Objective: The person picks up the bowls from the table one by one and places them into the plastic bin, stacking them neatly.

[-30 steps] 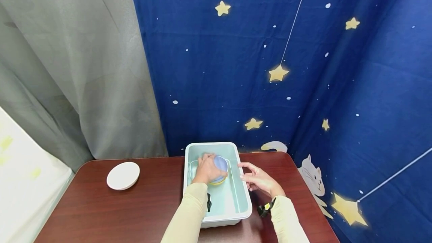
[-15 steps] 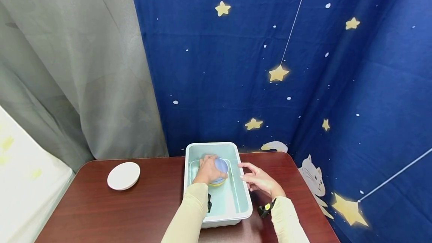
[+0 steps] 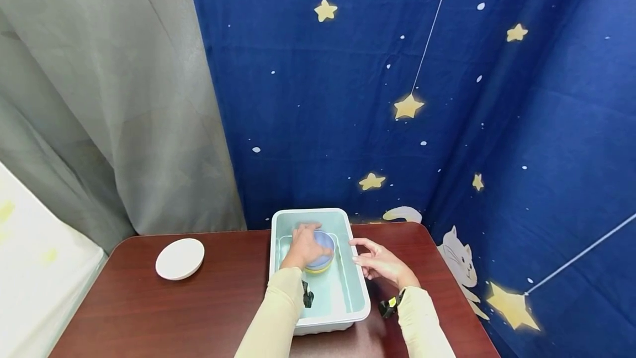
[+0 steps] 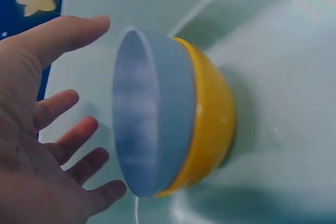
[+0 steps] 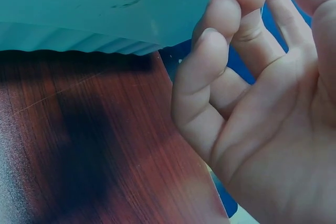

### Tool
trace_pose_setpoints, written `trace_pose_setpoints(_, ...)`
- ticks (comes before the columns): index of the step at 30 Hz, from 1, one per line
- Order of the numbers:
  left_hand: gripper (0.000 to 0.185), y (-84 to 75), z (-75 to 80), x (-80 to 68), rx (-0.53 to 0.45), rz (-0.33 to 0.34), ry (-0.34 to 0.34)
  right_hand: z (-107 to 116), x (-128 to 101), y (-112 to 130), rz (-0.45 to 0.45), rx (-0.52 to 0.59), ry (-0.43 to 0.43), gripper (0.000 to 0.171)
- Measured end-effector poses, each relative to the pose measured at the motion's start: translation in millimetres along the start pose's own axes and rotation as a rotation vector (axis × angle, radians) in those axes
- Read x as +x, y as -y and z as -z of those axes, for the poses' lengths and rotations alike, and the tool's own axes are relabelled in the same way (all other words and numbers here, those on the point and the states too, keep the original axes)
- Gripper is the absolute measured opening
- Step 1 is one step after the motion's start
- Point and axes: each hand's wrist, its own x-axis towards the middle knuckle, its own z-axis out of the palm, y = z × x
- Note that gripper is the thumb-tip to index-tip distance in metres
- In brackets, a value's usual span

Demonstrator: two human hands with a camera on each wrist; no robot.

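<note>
Bowls: the blue bowl (image 4: 144,114), nested in the yellow bowl (image 4: 210,129) inside the tub (image 3: 359,291), is hovered over by the spread left hand (image 3: 303,246) but not yet grasped, while the relaxed right hand (image 3: 380,263), holding nothing, is kept beside the tub wall

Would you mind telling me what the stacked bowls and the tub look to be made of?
Blue bowl: likely matte plastic, with an even, dull surface. Yellow bowl: glossy, with a bright highlight, plastic or glazed ceramic. Pale green tub: smooth moulded plastic, by its rounded rim.
</note>
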Motion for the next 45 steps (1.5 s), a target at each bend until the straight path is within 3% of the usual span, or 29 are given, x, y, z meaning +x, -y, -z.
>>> trace_pose_setpoints(16, 0.075, -11.2, 25.5, 1.9, -0.216, -0.037, -0.039, -1.3, -0.3, 0.9, -0.017, 0.0, -0.008, 0.056)
trace_pose_setpoints(24, 0.07, -22.8, 54.2, -2.0, -0.306, -0.052, -0.08, 0.1, 0.1, -0.6, 0.003, 0.0, 0.016, 0.057)
trace_pose_setpoints(32, 0.07, -27.2, 83.0, -6.5, -0.266, -0.086, -0.191, 0.2, -1.0, -1.3, 0.006, 0.003, 0.02, 0.057)
trace_pose_setpoints(40, 0.065, -23.5, 101.8, -13.4, -0.311, -0.16, -0.311, 1.0, -2.9, 0.2, -0.004, 0.014, 0.012, 0.055)
trace_pose_setpoints(45, 0.07, -12.6, 123.3, -25.9, -0.227, -0.191, -0.348, -1.3, -2.4, 0.2, -0.001, 0.021, 0.013, 0.057)
